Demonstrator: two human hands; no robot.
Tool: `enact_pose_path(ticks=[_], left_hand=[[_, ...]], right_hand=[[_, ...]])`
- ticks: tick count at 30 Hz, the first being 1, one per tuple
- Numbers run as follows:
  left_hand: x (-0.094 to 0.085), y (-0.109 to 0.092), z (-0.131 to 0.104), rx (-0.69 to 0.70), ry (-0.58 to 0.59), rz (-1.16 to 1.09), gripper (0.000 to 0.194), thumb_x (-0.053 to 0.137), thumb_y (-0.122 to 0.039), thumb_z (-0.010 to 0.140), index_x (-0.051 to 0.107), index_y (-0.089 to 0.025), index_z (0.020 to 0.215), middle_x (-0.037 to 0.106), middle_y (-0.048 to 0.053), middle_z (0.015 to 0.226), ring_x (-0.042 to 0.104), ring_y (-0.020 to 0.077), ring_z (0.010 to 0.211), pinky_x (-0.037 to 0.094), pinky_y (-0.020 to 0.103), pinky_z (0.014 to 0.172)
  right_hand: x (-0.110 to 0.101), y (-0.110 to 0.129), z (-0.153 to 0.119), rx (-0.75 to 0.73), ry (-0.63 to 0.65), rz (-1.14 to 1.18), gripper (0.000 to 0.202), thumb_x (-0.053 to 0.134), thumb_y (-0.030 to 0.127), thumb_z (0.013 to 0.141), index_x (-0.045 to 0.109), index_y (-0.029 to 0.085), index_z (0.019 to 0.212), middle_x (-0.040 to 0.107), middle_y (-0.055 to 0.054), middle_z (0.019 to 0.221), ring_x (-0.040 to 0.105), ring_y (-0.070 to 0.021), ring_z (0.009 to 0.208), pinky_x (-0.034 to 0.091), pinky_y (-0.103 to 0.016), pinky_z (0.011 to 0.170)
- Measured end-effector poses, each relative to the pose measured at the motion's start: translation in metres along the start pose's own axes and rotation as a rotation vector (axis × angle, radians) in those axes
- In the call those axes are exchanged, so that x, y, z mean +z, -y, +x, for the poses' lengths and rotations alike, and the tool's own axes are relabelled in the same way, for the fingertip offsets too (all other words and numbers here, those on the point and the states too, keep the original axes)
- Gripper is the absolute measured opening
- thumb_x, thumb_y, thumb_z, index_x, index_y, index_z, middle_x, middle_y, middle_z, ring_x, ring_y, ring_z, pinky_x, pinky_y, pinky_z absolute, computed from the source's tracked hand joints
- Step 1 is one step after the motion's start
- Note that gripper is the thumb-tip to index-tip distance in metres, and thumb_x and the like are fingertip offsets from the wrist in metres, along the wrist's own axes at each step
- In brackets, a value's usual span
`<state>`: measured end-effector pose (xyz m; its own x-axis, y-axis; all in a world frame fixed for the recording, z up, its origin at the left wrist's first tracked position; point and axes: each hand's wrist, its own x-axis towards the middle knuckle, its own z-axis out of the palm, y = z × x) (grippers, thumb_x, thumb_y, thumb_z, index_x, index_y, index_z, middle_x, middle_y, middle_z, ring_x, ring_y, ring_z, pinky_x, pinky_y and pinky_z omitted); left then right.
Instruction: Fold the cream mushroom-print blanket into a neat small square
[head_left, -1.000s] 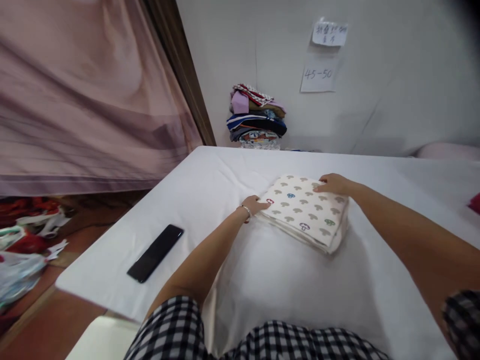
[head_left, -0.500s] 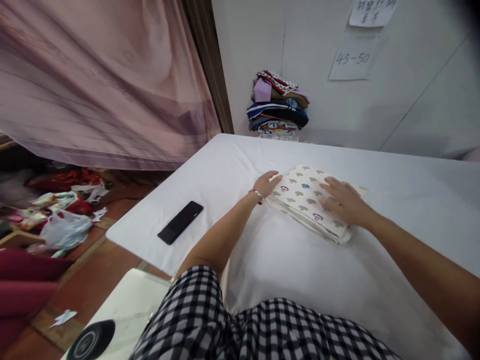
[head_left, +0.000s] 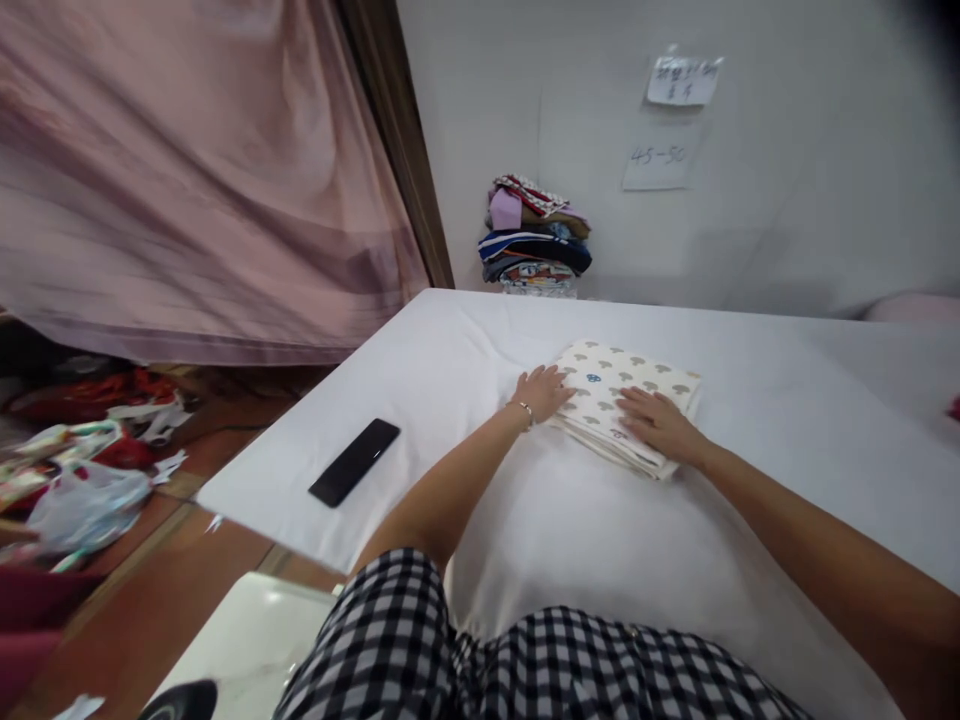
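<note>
A folded cream cloth [head_left: 600,400] with a grey mushroom-like print and a few coloured motifs lies on the white-covered table [head_left: 450,400] in front of me. My left hand [head_left: 541,392], a bracelet on its wrist, rests on the cloth's left edge with its fingers spread. Flat on top, toward the right side, lies my right hand [head_left: 658,424], its fingers stretched out. Neither hand grips the fabric. The layers of the fold show along the near edge.
A black phone [head_left: 355,462] lies on the table at the left. Behind the table, a pile of folded clothes [head_left: 534,240] stands against the wall. A pink curtain [head_left: 210,180] hangs at the left, above a plastic bag [head_left: 90,505]. Paper signs [head_left: 660,160] are on the wall.
My left hand has moved from beside the cloth onto its left edge, fingers now spread. The right hand has settled flat on the cloth. The camera view has shifted slightly.
</note>
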<state>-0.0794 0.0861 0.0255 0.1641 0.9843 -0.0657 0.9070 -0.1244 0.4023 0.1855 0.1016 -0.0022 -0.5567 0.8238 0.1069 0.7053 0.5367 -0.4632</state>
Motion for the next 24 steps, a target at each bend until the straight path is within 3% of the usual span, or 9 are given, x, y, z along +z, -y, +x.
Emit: enact_pose_path(ticks=[3,5,7,10,14,18,24], left_hand=[[0.016,-0.035,-0.012,0.199,-0.031,0.064,0.05,0.036,-0.055,0.092,0.045,-0.032,0.135,0.031,-0.002,0.152,0.02,0.0208,0.142,0.011,0.045,0.116],[0.031,-0.054,-0.023,0.355,-0.026,0.05,0.048,0.039,-0.055,0.091,0.048,-0.032,0.132,0.037,0.0,0.149,0.026,0.0212,0.14,0.013,0.044,0.116],[0.044,-0.07,-0.031,0.464,-0.047,0.013,0.045,0.043,-0.054,0.09,0.053,-0.03,0.127,0.044,0.001,0.144,0.034,0.0208,0.135,0.02,0.042,0.114],[0.058,-0.088,-0.037,0.505,-0.11,-0.027,0.039,0.052,-0.052,0.087,0.06,-0.026,0.115,0.057,0.003,0.129,0.047,0.0206,0.121,0.032,0.038,0.105],[0.066,-0.108,-0.036,0.432,-0.163,-0.006,0.039,0.063,-0.054,0.077,0.064,-0.021,0.098,0.062,0.006,0.107,0.052,0.0245,0.107,0.039,0.04,0.093],[0.068,-0.118,-0.035,0.348,-0.187,0.016,0.036,0.061,-0.054,0.078,0.063,-0.02,0.089,0.061,0.008,0.1,0.052,0.0263,0.102,0.04,0.041,0.087],[0.06,-0.122,-0.027,0.195,-0.134,-0.075,0.022,0.054,-0.037,0.087,0.06,-0.02,0.074,0.062,0.004,0.087,0.055,0.0204,0.09,0.041,0.035,0.08]], right_hand=[[-0.015,-0.012,-0.008,0.111,-0.327,0.289,0.043,0.047,0.053,0.085,0.068,0.025,0.109,0.056,-0.005,0.133,0.044,-0.0257,0.128,0.037,-0.042,0.106],[-0.028,-0.027,-0.015,0.266,-0.544,0.426,0.036,0.053,0.048,0.081,0.069,0.022,0.1,0.064,-0.008,0.12,0.055,-0.0259,0.117,0.044,-0.041,0.1],[-0.039,-0.044,-0.024,0.452,-0.651,0.548,0.032,0.058,0.043,0.077,0.068,0.018,0.094,0.069,-0.011,0.104,0.064,-0.0253,0.099,0.05,-0.041,0.09],[-0.046,-0.063,-0.036,0.648,-0.618,0.681,0.027,0.063,0.039,0.072,0.065,0.017,0.087,0.07,-0.011,0.087,0.066,-0.0204,0.072,0.056,-0.036,0.068],[-0.039,-0.066,-0.038,0.73,-0.483,0.724,0.022,0.067,0.039,0.069,0.062,0.019,0.074,0.067,-0.007,0.075,0.058,-0.0129,0.053,0.05,-0.026,0.049],[-0.033,-0.055,-0.027,0.719,-0.352,0.712,0.026,0.068,0.042,0.069,0.057,0.018,0.063,0.062,-0.003,0.066,0.05,-0.008,0.045,0.041,-0.021,0.041],[-0.026,-0.052,-0.021,0.729,-0.282,0.686,0.027,0.067,0.04,0.071,0.053,0.019,0.06,0.051,0.002,0.044,0.043,-0.008,0.038,0.033,-0.02,0.037]])
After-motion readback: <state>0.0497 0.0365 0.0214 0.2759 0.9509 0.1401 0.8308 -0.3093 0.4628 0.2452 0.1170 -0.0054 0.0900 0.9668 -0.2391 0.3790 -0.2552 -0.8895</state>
